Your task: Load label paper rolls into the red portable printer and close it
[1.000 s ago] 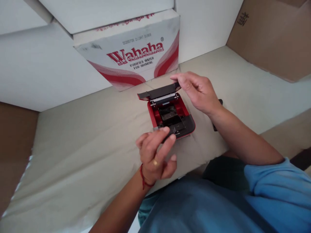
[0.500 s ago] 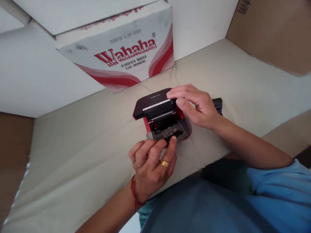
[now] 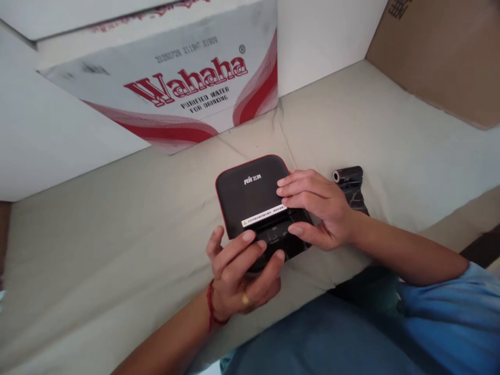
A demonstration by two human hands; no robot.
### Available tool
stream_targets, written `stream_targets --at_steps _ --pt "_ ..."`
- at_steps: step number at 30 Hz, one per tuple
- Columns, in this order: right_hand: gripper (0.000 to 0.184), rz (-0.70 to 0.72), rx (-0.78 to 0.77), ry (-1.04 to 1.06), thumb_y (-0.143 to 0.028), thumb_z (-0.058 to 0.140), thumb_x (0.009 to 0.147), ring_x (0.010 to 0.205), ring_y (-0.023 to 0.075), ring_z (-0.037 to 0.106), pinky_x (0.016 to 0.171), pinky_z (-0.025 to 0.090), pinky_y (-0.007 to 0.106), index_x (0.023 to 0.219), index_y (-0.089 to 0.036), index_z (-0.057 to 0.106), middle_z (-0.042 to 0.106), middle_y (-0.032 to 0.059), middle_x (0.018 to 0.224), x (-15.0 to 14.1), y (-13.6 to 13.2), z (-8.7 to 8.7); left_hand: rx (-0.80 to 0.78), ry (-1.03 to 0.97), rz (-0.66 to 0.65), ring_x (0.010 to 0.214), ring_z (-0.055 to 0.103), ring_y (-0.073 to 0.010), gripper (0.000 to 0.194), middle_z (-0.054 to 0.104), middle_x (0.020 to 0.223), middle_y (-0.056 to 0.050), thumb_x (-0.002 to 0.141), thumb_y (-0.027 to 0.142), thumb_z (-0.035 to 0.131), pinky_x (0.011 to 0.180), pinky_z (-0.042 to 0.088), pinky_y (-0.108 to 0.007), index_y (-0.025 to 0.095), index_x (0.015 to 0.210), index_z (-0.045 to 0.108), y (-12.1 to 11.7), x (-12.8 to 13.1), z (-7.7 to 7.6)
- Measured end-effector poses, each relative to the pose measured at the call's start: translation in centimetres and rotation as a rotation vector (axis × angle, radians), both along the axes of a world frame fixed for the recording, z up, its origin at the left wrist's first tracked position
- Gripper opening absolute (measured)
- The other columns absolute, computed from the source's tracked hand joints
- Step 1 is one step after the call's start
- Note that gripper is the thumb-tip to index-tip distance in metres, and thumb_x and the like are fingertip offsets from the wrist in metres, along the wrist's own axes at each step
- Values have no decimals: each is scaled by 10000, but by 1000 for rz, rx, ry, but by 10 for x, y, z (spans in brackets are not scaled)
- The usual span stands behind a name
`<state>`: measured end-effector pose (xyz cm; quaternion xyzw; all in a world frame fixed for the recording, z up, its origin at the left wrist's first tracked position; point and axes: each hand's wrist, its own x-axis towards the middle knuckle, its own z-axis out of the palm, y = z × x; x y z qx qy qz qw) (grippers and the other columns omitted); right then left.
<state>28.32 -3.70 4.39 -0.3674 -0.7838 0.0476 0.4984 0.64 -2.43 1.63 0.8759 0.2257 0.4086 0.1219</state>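
Observation:
A label printer with a black top and a red edge stands on the cloth-covered surface, its lid down. A white warning strip runs along the lid's front edge. Glossy black label material shows at the printer's front slot. My left hand, wearing a ring and a red bracelet, grips the printer's front left, fingertips by the slot. Over the right side lies my right hand, fingers on the lid and thumb at the front. Whether my left fingertips also pinch the label material is hard to tell.
A black roll with a loose tail lies to the right of my right hand. Behind the printer stands a white and red water carton. A brown cardboard box is at the back right.
The printer's lid has gone from raised to down, with my right hand moving down along with it. My left hand has shifted slightly lower at the front. The view has moved a little.

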Motion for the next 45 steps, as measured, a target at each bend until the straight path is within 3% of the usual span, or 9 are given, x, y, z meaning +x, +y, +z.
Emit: stream_targets --at_steps 4,10,20,23,27,30,33,39,45 --pt "263 -20 -105 -28 -385 764 1007 1288 347 777 1120 652 594 1219 -273 657 801 138 1241 -3 -8 9 180 -107 -48 1261 786 -310 412 813 1201 -71 1052 339 597 1237 606 -625 322 1443 724 21 -9 9" --pt "265 -60 -207 -89 -313 732 999 1354 362 740 1146 631 620 1222 -276 593 765 161 1305 -6 -18 19 -17 -129 -29 1363 780 -308 468 828 1301 -101 1109 220 466 1256 568 -567 256 1476 752 38 -7 11" --pt "322 3 -190 -144 -479 757 1067 1370 359 738 1144 652 601 1266 -255 637 762 170 1300 4 -16 20 88 -137 -1 1186 836 -322 396 840 1191 -99 1082 368 525 1071 593 -536 261 1397 740 38 1 6" --pt "655 154 -321 -240 -631 808 1035 1625 374 584 1302 567 607 1506 -219 615 688 234 1564 19 -20 24 85 -131 -35 1212 802 -340 513 783 1192 -106 1108 599 475 1155 596 -596 278 1452 679 42 -1 -1" --pt "949 151 -408 -286 -420 953 949 1842 393 200 1418 394 703 1759 -345 466 313 191 1938 28 -25 20 17 -50 -62 1552 610 -447 775 662 1471 -127 940 851 689 1308 489 -744 368 1535 571 42 -3 -9" --pt "1038 71 -470 -286 -249 945 938 1824 414 248 1369 474 682 1814 -351 399 133 205 1984 27 -24 18 -65 -5 18 1773 311 -525 876 397 1803 -163 863 717 898 1372 354 -842 379 1577 519 37 2 -6" --pt "980 98 -489 -364 -174 862 995 1792 406 342 1338 521 635 1834 -287 366 150 270 1965 29 -18 23 -180 26 72 1780 320 -508 904 261 1881 -220 891 541 948 1355 438 -787 324 1632 479 32 8 4" --pt "1023 88 -471 -391 -170 891 969 1767 405 403 1343 515 631 1837 -292 363 216 259 1954 28 -4 32 -203 101 -22 1662 536 -449 785 425 1811 -239 908 478 957 1252 620 -668 296 1559 559 52 2 28" --pt "949 77 -469 -431 -251 851 1019 1775 404 389 1350 509 653 1831 -297 362 243 249 1950 24 7 34 -132 191 -86 1570 644 -404 678 594 1706 -194 948 474 912 1257 618 -634 268 1513 598 83 -4 41"
